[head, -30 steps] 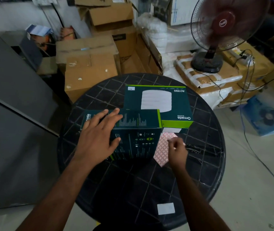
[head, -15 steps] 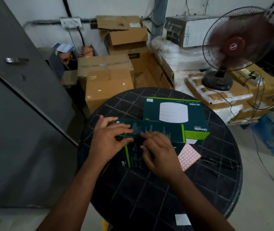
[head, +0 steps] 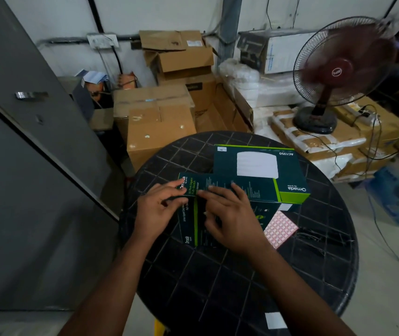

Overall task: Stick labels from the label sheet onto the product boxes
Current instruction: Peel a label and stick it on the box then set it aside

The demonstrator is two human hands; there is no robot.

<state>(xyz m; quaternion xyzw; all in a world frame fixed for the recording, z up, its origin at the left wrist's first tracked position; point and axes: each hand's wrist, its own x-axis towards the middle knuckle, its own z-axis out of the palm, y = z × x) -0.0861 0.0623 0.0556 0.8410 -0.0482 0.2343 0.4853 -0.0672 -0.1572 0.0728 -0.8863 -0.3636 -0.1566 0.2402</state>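
Note:
A dark green switch box [head: 249,190] stands on the round black table [head: 242,275], right in front of me. My left hand [head: 157,209] grips its top left corner. My right hand [head: 232,219] lies flat over the box's front face, with its fingertips pressing on the top edge beside my left fingers. Any label under the fingers is hidden. Behind it lies a larger green box [head: 261,170] with a white picture and a small white label at its far left corner. The pink label sheet [head: 281,229] lies on the table to the right of my right hand.
A white sticker [head: 275,320] sits near the table's front edge. Cardboard cartons [head: 159,124] are stacked behind the table. A running pedestal fan [head: 339,69] stands at the right on wrapped parcels, with cables trailing to the floor. A grey metal door [head: 24,166] fills the left.
My right hand left the label sheet and moved onto the switch box, pressing near its top edge. My left hand shifted to the box's top left corner. The camera tilted up.

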